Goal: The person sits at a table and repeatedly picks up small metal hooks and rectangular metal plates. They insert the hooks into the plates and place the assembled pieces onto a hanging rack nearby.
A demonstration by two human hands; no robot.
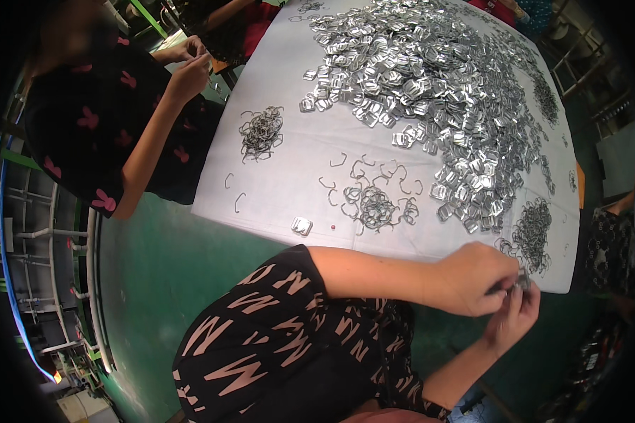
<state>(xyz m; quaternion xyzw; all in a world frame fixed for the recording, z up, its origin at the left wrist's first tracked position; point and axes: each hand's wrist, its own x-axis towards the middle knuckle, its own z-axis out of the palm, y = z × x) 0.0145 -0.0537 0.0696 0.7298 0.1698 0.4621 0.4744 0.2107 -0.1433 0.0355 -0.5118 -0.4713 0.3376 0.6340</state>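
Note:
My left hand (pixel 476 280) and my right hand (pixel 512 319) meet just off the table's near right edge, both closed. Pinched between their fingertips is a small metal buckle (pixel 521 279), partly hidden by the fingers. Close beyond them lies a pile of thin bent wire hooks (pixel 531 236) on the white-covered table (pixel 261 201). Farther left, beyond my left forearm, is a looser heap of wire hooks (pixel 374 206). One single shiny buckle (pixel 302 225) rests near the front edge, with a tiny red bead (pixel 333 227) beside it.
A large mound of silvery buckles (pixel 430 84) covers the table's far middle and right. Another wire hook pile (pixel 262 134) sits at left, near a seated co-worker (pixel 113 127) whose hands are raised together. More people sit around the far and right edges. Green floor (pixel 183 282) shows below.

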